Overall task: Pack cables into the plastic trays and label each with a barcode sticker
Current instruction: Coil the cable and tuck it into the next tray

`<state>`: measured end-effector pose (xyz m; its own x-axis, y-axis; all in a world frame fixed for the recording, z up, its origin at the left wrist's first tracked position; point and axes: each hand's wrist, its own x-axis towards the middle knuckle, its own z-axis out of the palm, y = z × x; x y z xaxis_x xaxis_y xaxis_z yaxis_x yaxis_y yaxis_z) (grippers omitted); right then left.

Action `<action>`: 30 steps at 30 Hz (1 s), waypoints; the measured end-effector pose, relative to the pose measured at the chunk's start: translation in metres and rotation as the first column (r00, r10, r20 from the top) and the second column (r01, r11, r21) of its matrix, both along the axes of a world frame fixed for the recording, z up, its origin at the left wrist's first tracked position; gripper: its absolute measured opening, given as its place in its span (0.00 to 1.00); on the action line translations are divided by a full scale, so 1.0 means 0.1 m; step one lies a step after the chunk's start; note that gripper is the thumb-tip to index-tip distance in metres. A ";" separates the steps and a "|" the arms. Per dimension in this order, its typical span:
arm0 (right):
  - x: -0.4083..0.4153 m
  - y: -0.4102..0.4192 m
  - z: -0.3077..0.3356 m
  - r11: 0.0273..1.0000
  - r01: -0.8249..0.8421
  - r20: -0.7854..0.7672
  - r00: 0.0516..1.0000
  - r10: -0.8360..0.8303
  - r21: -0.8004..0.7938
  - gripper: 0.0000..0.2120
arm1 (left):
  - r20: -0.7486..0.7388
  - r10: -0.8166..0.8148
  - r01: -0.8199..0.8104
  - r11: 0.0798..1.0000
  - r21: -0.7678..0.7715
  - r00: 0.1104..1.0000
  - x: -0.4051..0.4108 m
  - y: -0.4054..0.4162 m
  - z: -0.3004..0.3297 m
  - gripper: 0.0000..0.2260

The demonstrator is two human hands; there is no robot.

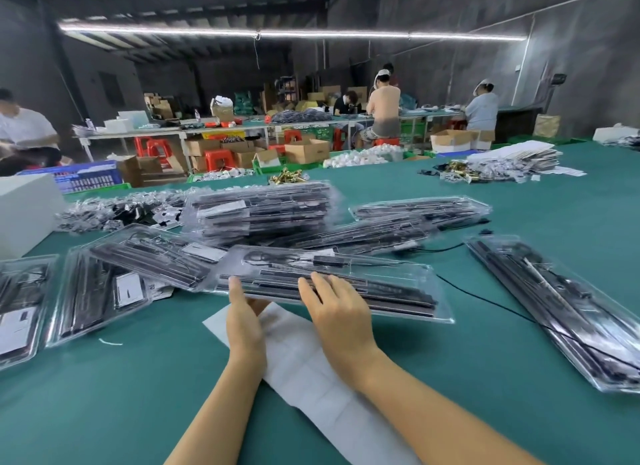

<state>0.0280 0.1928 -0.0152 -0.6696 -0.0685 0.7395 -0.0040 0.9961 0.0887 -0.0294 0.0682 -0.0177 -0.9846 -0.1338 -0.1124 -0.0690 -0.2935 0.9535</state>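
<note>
While a clear tray (325, 284) of black cables is held at table centre, its near edge is gripped by the left hand (244, 321), thumb on top, and pressed flat by the straight-fingered right hand (337, 314). Light, thin, slippery plastic is judged likely to flex; both long edges should be held. Left fingers are hidden beneath. At 6 o'clock a sticker sheet (311, 378) is partly covered; its print is unreadable.

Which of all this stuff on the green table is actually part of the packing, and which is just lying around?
In use:
- clear plastic tray of black cables, held by left hand and right hand
- white sticker backing sheet
- stacked filled trays

Lying about:
- white box
- brass fittings
</note>
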 end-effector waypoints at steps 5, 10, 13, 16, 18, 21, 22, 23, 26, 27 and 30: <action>-0.01 0.03 -0.06 0.999 -0.035 0.025 0.999 0.035 0.007 0.22 | -0.054 -0.240 0.246 0.959 0.143 0.969 -0.01 0.06 -0.03 0.15; 0.05 0.01 0.02 0.995 -0.098 0.116 0.989 0.094 0.026 0.22 | 0.027 -0.154 0.138 0.941 0.309 0.988 -0.06 0.02 0.01 0.08; 0.14 0.02 0.15 0.971 -0.211 0.157 0.961 0.227 -0.114 0.22 | 0.039 -0.107 0.089 0.943 0.322 0.993 -0.08 -0.03 0.03 0.06; 0.20 0.14 0.27 0.950 -0.218 0.060 0.970 0.236 -0.222 0.18 | 0.041 -0.107 0.087 0.938 0.335 0.993 -0.12 -0.12 0.07 0.04; 0.20 0.31 0.37 0.947 -0.133 -0.003 0.990 0.138 -0.292 0.12 | 0.037 -0.115 0.096 0.936 0.339 0.993 -0.15 -0.19 0.08 0.06; 0.17 0.61 0.50 0.945 0.096 0.114 0.991 -0.063 -0.314 0.18 | -0.007 -0.153 0.147 0.933 0.328 0.988 -0.17 -0.25 0.07 0.07; 0.16 0.70 0.51 0.933 0.198 0.214 0.967 -0.136 -0.299 0.23 | -0.022 -0.165 0.163 0.932 0.324 0.986 -0.18 -0.25 0.07 0.09; 0.15 0.78 0.50 0.914 0.279 0.306 0.934 -0.186 -0.296 0.27 | -0.034 -0.174 0.175 0.930 0.323 0.984 -0.17 -0.25 0.06 0.10; 0.11 0.90 0.46 0.816 0.256 0.503 0.863 0.049 -0.518 0.31 | -0.056 -0.195 0.202 0.916 0.346 0.979 -0.16 -0.24 0.05 0.13; 0.09 0.91 0.44 0.755 0.218 0.530 0.825 0.195 -0.618 0.31 | -0.059 -0.199 0.207 0.914 0.348 0.978 -0.15 -0.23 0.06 0.15; 0.05 0.93 0.38 0.652 0.179 0.535 0.744 0.400 -0.737 0.25 | -0.051 -0.210 0.214 0.906 0.365 0.976 -0.15 -0.23 0.07 0.19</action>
